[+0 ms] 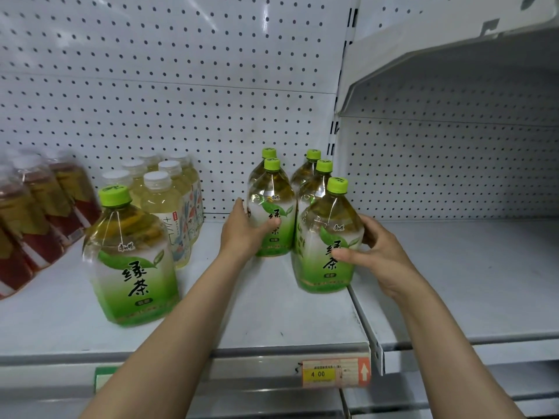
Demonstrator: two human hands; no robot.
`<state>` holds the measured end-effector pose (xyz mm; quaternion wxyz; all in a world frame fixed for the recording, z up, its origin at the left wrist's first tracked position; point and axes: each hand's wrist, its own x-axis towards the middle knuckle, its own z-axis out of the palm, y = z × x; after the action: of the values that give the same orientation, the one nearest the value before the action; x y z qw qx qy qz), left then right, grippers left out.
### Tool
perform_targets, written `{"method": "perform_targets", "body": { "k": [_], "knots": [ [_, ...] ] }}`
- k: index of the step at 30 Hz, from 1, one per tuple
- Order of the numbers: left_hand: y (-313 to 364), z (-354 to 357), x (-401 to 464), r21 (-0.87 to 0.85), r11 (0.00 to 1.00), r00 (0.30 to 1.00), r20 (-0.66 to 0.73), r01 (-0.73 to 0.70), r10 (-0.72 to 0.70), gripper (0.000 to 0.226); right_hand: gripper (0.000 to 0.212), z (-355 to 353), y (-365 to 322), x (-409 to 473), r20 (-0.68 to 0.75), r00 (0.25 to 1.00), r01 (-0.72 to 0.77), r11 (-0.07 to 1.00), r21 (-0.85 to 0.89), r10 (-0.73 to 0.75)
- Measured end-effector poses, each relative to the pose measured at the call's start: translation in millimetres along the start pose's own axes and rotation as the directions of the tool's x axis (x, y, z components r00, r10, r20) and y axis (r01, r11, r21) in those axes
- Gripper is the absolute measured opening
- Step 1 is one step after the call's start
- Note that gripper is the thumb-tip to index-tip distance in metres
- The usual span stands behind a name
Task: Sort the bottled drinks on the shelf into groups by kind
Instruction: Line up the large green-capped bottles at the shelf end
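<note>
Fingers: the left hand [242, 231] wraps the front bottle of the left row [271, 219], thumb across its label; the right hand [373, 246] curls round the front bottle of the right row [328, 240], thumb on its label, other fingers behind the bottle.
Green-tea group: five green-capped bottles stand in two rows against the pegboard [181, 86], two on the left, three on the right, the rows just apart.
Stray bottle [133, 258]: same kind, alone, well left of the group and nearer the shelf edge.
White-capped bottles [169, 201]: left of the group, behind the stray.
Red-label bottles [39, 213]: farthest left of the group.
Step in hand: likely squaring the two rows together.
Doing it well: slide low on the bodies, bases flat on the shelf [272, 313]; press both rows evenly so none tips backward; leave the left-row front slot free for the stray.
</note>
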<state>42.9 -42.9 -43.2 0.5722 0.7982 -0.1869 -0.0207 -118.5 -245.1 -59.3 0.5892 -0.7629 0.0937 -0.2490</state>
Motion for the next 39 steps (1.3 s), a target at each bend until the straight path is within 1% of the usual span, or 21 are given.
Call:
{"method": "perform_targets", "body": {
  "k": [2, 3, 5, 6, 7, 9, 10, 11, 12, 13, 15, 16, 17, 18, 19, 21, 24, 28, 32, 35, 39],
  "knots": [
    [3.9, -9.4, -15.6, 0.080, 0.995, 0.997, -0.040, -0.058, 0.062, 0.104, 0.105, 4.7, -1.4, 4.2, -0.016, 1.000, -0.007, 1.000, -0.018, 0.007],
    [6.6, -16.9, -25.2, 0.098, 0.989, 0.990, -0.069, -0.112, 0.119, 0.103, 0.105, 5.8, -2.1, 6.7, -0.025, 1.000, -0.007, 0.999, -0.033, 0.006],
    [17.2, -37.3, -49.6, 0.103, 0.960, 0.949, -0.155, -0.260, 0.273, 0.090, 0.100, 6.5, -2.1, 10.7, -0.037, 0.999, 0.001, 0.999, -0.044, -0.002],
    [22.5, -49.4, -61.9, 0.120, 0.927, 0.901, -0.220, -0.355, 0.374, 0.081, 0.097, 6.7, -2.3, 11.2, -0.036, 0.999, 0.004, 0.999, -0.042, -0.005],
    [26.7, -62.1, -72.7, 0.166, 0.876, 0.826, -0.293, -0.453, 0.483, 0.072, 0.095, 7.3, -2.6, 10.5, -0.030, 1.000, 0.007, 0.999, -0.036, -0.008],
    [27.6, -87.7, -90.9, 0.305, 0.768, 0.641, -0.426, -0.563, 0.639, 0.060, 0.092, 10.3, -2.0, 7.5, -0.008, 1.000, 0.023, 1.000, -0.011, -0.023],
    [23.5, -98.3, -95.8, 0.371, 0.740, 0.570, -0.476, -0.561, 0.670, 0.057, 0.091, 10.3, -0.2, 6.5, -0.009, 1.000, 0.027, 1.000, 0.006, -0.027],
    [17.2, -108.2, -99.2, 0.427, 0.736, 0.524, -0.519, -0.526, 0.675, 0.058, 0.090, 10.1, 2.0, 5.9, -0.014, 1.000, 0.026, 0.999, 0.023, -0.026],
    [7.3, -119.1, -101.1, 0.456, 0.757, 0.517, -0.554, -0.467, 0.652, 0.062, 0.090, 11.3, 4.0, 5.7, -0.017, 1.000, 0.024, 0.999, 0.040, -0.023],
    [-4.1, -128.8, -102.0, 0.436, 0.806, 0.556, -0.583, -0.400, 0.592, 0.071, 0.091, 12.3, 5.6, 5.6, -0.018, 1.000, 0.021, 0.999, 0.050, -0.020],
    [-27.5, -147.7, -102.1, 0.241, 0.937, 0.741, -0.574, -0.255, 0.349, 0.093, 0.092, 13.5, 8.6, 5.4, -0.017, 1.000, 0.020, 0.998, 0.052, -0.019],
    [-34.9, -155.8, -103.3, 0.091, 0.980, 0.837, -0.510, -0.177, 0.198, 0.102, 0.092, 14.4, 9.5, 5.0, -0.014, 1.000, 0.021, 0.998, 0.055, -0.020],
    [-40.4, -162.5, -104.0, -0.045, 0.994, 0.907, -0.415, -0.102, 0.074, 0.109, 0.092, 15.1, 10.4, 4.8, -0.013, 1.000, 0.019, 0.998, 0.062, -0.018],
    [-43.7, -167.1, -104.4, -0.149, 0.988, 0.948, -0.317, -0.050, 0.001, 0.112, 0.093, 15.9, 10.8, 4.2, -0.010, 1.000, 0.019, 0.997, 0.069, -0.019],
    [-45.6, -170.3, -103.7, -0.218, 0.976, 0.968, -0.249, -0.026, -0.030, 0.111, 0.094, 16.4, 11.1, 3.6, -0.008, 1.000, 0.020, 0.997, 0.075, -0.020],
    [-42.8, -172.3, -101.8, -0.261, 0.964, 0.971, -0.237, -0.045, -0.019, 0.099, 0.096, 17.6, 11.9, 2.5, -0.006, 1.000, 0.020, 0.997, 0.080, -0.020],
    [-34.4, -159.2, -98.8, -0.231, 0.967, 0.962, -0.269, -0.104, 0.040, 0.080, 0.092, 19.3, 14.2, 0.7, -0.022, 1.000, 0.024, 0.994, 0.105, -0.022],
    [-16.4, -120.4, -83.8, -0.238, 0.959, 0.984, -0.117, -0.156, 0.131, 0.078, 0.087, 22.2, 12.0, -1.7, -0.025, 0.999, 0.035, 0.993, 0.110, -0.032],
    [3.8, -74.5, -62.6, -0.227, 0.957, 0.983, 0.009, -0.178, 0.185, 0.074, 0.078, 21.6, 9.2, -2.9, -0.017, 0.999, 0.046, 0.993, 0.105, -0.044],
    [10.0, -47.3, -48.9, -0.225, 0.960, 0.982, 0.049, -0.167, 0.182, 0.083, 0.076, 18.0, 10.2, -1.6, -0.018, 0.999, 0.045, 0.998, 0.048, -0.045],
    [4.3, -26.0, -39.2, -0.163, 0.972, 0.984, 0.029, -0.168, 0.175, 0.107, 0.081, 9.9, 11.9, 4.1, 0.016, 0.999, 0.034, 0.999, 0.001, -0.034]
  ]
}}
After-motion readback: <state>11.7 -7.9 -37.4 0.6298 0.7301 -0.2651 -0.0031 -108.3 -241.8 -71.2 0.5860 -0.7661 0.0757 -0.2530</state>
